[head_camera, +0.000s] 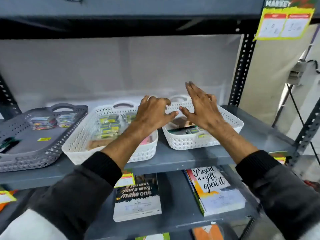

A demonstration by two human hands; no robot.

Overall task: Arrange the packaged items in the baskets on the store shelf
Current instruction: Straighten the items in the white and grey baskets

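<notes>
Left hand [154, 113]: fingers curled, hovering over the gap between the two white baskets; nothing seen in its grip. Right hand [200, 108]: open, fingers spread, above the right basket [230, 122], empty.

Right basket, right end of shelf [181, 158]: holds small packets [188, 129], partly hidden by the hands.

Middle basket [83, 139]: more packets, green-and-yellow labels [107, 126], loosely heaped.

Grey basket [43, 153], far left: a few clear packs [43, 121] at its far end.

Handling, by judgement: packets light, film-wrapped, likely slippery; pinch by the edges, thumb against fingers. Baskets stiff plastic; take them by the end handles.
</notes>
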